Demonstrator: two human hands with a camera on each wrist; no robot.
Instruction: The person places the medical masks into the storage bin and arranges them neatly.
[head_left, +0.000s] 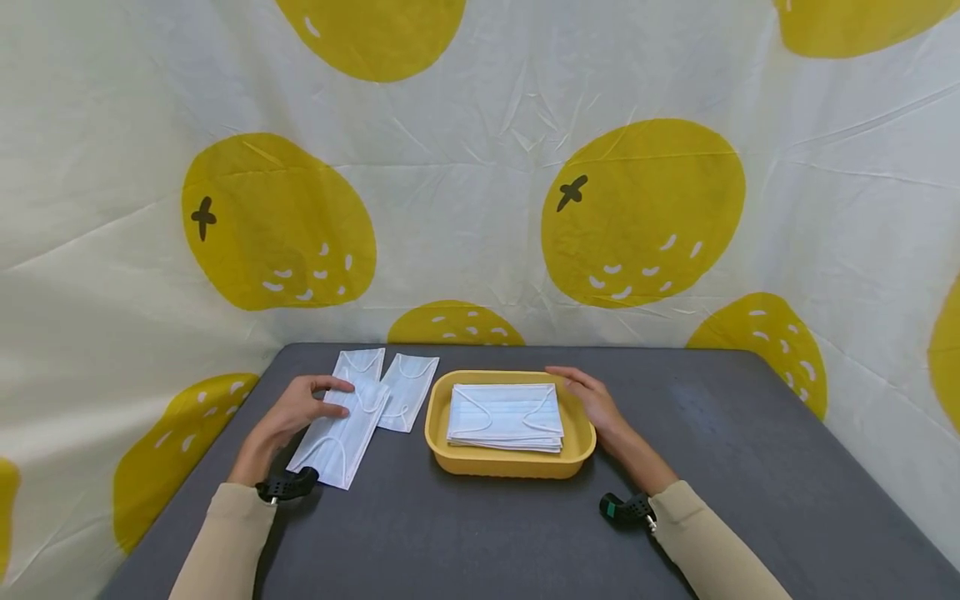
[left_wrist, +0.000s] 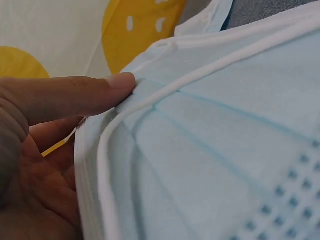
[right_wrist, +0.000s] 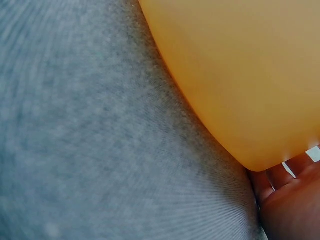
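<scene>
My left hand [head_left: 296, 410] pinches the edge of a pale blue face mask [head_left: 347, 437] at the left of the table. In the left wrist view the thumb lies on top of this mask [left_wrist: 200, 125] by its white ear loop, with fingers behind it. Two more masks lie around it: one at the back [head_left: 363, 360], partly covered, and one to the right [head_left: 408, 390]. A yellow plastic basin [head_left: 510, 467] holds a stack of folded masks [head_left: 504, 417]. Against its right rim rests my right hand [head_left: 600, 410], fingers extended; the right wrist view shows it beside the basin wall [right_wrist: 240, 90].
The dark grey table [head_left: 465, 542] runs up to a white curtain [head_left: 465, 225] with yellow fruit prints at the back and sides. A black wrist strap device [head_left: 288, 483] sits on the left wrist, another device [head_left: 626, 510] on the right.
</scene>
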